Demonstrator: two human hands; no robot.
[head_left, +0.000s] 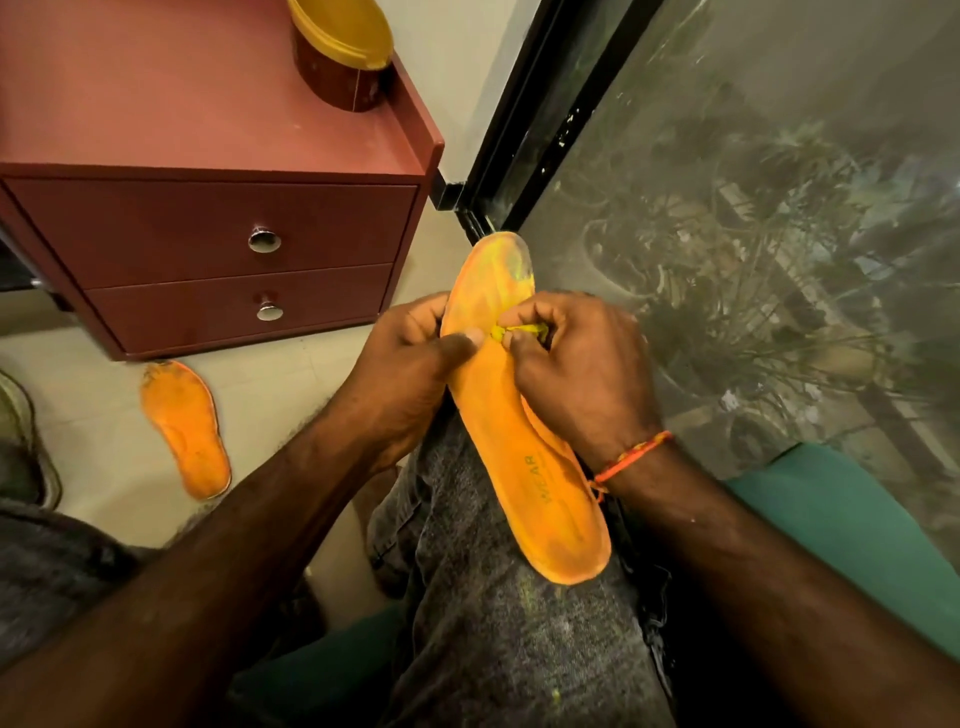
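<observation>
An orange shoe insole (519, 441) lies lengthwise on my right thigh, toe end pointing away. My left hand (410, 364) grips its left edge, with the thumb pressed on the top face. My right hand (576, 364) pinches a small crumpled yellow scrap (519, 330) against the insole's middle. The toe end shows a paler, yellowish worn patch. A second orange insole (187, 428) lies flat on the floor to the left.
A dark red two-drawer cabinet (218, 244) stands ahead on the left, with a yellow-lidded brown jar (340, 52) on top. A black-framed glass pane (753, 234) runs along the right. I sit on a green seat (857, 519). A shoe (21, 441) shows at the left edge.
</observation>
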